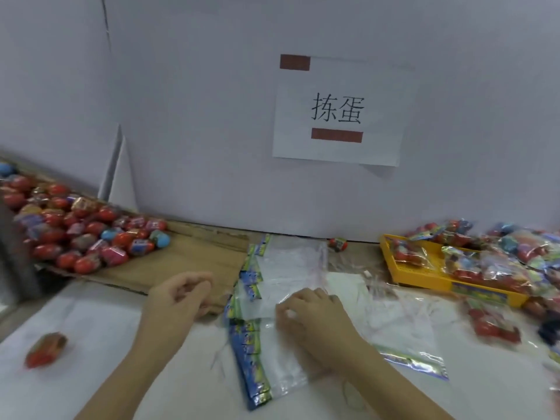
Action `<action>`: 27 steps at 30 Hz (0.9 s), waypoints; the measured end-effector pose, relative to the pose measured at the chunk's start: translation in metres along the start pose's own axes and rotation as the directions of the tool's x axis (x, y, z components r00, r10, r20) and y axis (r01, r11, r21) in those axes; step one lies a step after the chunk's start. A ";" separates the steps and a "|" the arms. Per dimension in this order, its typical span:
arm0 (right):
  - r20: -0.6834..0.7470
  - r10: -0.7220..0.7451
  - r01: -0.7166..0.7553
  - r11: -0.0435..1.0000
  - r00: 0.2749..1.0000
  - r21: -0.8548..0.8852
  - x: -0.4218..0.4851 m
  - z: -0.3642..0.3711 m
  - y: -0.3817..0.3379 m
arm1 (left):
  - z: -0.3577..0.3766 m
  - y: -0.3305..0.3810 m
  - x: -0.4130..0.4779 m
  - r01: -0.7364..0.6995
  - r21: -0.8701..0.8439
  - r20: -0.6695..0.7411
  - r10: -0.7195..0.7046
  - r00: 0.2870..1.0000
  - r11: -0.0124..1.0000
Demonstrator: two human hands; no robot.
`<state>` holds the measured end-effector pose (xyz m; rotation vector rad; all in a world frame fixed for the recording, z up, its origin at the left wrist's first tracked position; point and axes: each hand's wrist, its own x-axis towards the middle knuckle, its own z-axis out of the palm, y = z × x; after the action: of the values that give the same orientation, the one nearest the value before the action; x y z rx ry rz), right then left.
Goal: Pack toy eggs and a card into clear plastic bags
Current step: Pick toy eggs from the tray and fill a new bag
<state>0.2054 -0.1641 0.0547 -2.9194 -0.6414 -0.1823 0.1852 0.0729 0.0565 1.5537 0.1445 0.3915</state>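
A fanned stack of clear plastic bags (274,353) with blue-green printed headers lies on the white table in front of me. My right hand (309,316) rests on the stack, its fingertips pinching the top bag's film. My left hand (178,294) hovers to the left over the cardboard edge, fingers loosely curled, holding nothing. A heap of red, blue and pink toy eggs (75,231) sits on flattened cardboard (194,259) at the left. One egg (45,348) lies loose near my left forearm, another (338,244) by the back wall.
A yellow tray (424,280) at the right holds filled bags of eggs (500,256), with more spilling past it. One filled bag (494,327) lies in front of the tray. A white partition with a paper sign (339,113) closes the back.
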 end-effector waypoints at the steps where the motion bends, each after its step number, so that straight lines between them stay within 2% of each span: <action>1: -0.011 0.011 -0.012 0.999 1.000 -0.042 0.001 -0.001 -0.004 | -0.001 -0.002 0.000 -0.005 0.026 0.009 0.005 1.000 1.000; 4: -0.103 0.006 -0.010 0.999 0.995 -0.044 0.006 -0.007 -0.003 | 0.000 -0.002 -0.002 0.010 0.046 0.021 -0.011 1.000 0.999; 8: -0.123 -0.024 0.052 0.972 0.992 0.228 0.010 -0.031 0.002 | 0.001 0.000 -0.004 0.040 0.033 0.007 -0.040 0.999 0.999; 11: 0.083 0.000 -0.035 0.907 0.997 0.420 0.014 -0.056 0.002 | 0.004 0.005 -0.009 0.020 0.053 0.023 -0.021 1.000 0.998; 13: 0.189 -0.052 -0.032 0.910 0.981 0.414 0.014 -0.069 0.000 | 0.005 0.006 -0.010 -0.013 0.070 0.054 0.010 0.999 0.997; 14: 0.174 -0.070 -0.004 0.919 0.982 0.395 0.014 -0.075 -0.001 | 0.005 0.006 -0.011 -0.027 0.072 0.066 0.022 0.998 0.997; 16: 0.020 -0.132 0.120 0.943 0.991 0.311 0.013 -0.084 -0.004 | 0.006 0.007 -0.012 -0.058 0.068 0.068 0.053 0.996 0.996; 18: -0.089 -0.224 0.239 0.939 0.971 0.246 0.009 -0.094 -0.014 | 0.007 0.013 -0.013 -0.073 0.045 0.029 0.072 0.997 0.996; 20: -0.092 -0.309 0.322 0.910 0.947 0.260 0.004 -0.102 -0.025 | 0.006 0.019 -0.011 0.018 -0.075 0.035 -0.016 0.999 0.997; 21: -0.077 -0.333 0.341 0.890 0.940 0.302 0.002 -0.105 -0.031 | 0.002 0.022 -0.008 0.133 -0.189 0.093 -0.117 0.989 0.973; 22: -0.065 -0.347 0.347 0.867 0.935 0.357 0.000 -0.109 -0.037 | -0.004 0.024 -0.006 0.278 -0.303 0.189 -0.228 0.955 0.912; 24: -0.055 -0.376 0.359 0.818 0.925 0.449 -0.002 -0.116 -0.048 | -0.018 0.034 -0.003 0.539 -0.406 0.416 -0.376 0.828 0.738; 25: -0.052 -0.398 0.375 0.801 0.916 0.467 -0.003 -0.119 -0.052 | -0.025 0.037 -0.002 0.595 -0.404 0.491 -0.384 0.782 0.695; 27: -0.063 -0.448 0.421 0.773 0.892 0.474 -0.003 -0.123 -0.059 | -0.033 0.043 -0.001 0.595 -0.356 0.521 -0.375 0.767 0.721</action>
<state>0.1667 -0.1327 0.1815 -2.2682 -1.1812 0.0116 0.1670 0.1025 0.0976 0.9790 0.1114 -0.3308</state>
